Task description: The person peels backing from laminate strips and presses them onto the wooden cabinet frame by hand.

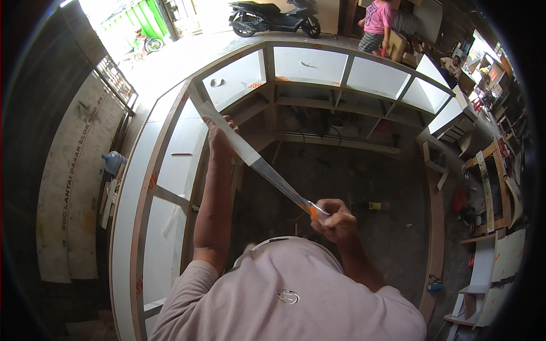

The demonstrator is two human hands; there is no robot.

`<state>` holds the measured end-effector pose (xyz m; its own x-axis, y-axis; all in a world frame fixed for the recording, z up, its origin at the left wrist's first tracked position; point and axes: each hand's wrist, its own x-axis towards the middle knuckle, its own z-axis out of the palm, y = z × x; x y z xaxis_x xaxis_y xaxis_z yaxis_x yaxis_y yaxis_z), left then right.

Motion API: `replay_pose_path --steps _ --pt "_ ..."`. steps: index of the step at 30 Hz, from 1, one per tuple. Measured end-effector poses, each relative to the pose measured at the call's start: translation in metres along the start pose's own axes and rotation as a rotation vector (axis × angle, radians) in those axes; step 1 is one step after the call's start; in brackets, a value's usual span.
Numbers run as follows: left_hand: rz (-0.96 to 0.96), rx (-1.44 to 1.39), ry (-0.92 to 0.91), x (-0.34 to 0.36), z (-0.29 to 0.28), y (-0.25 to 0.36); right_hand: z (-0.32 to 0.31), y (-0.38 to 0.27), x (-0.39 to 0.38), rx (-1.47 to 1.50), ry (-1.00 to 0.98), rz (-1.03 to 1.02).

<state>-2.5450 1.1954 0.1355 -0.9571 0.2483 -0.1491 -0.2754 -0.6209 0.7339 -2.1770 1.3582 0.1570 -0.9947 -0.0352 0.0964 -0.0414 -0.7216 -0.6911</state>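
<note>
A long white strip (230,136) runs slantwise from the frame's far left corner toward my body. My left hand (219,133) is closed around its edge, beside the frame. Beyond that, the strip passes into a shiny, see-through length (281,183) that narrows toward my right hand (335,219). My right hand is a closed fist gripping this end in front of my chest. An orange patch (313,211) shows at its fingers; whether it belongs to the strip or to a tool I cannot tell. Around me curves a wooden frame (149,187) with white panels.
A small pale stick (182,153) and a round ring-like piece (216,83) lie on the white panels. A blue power tool (435,284) is at the right. Behind the frame stand a black motorbike (276,17) and a person in pink (377,20). A water jug (114,162) is leftward.
</note>
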Motion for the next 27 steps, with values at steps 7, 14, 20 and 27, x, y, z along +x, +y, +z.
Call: replay_pose_path --steps 7,14,20,27 --pt "-0.004 -0.08 0.069 0.026 -0.004 -0.012 -0.059 -0.06 -0.069 0.132 0.177 -0.19" --pt "-0.078 -0.254 -0.223 0.015 -0.004 -0.022 -0.183 -0.113 -0.152 -0.735 0.982 -0.013" --pt "-0.224 -0.197 -0.237 -0.007 0.025 -0.045 -0.327 -0.062 -0.214 -1.621 1.234 0.303" --pt "-0.288 -0.122 -0.178 0.013 0.02 -0.057 -0.334 -0.036 -0.105 -1.549 1.208 0.239"
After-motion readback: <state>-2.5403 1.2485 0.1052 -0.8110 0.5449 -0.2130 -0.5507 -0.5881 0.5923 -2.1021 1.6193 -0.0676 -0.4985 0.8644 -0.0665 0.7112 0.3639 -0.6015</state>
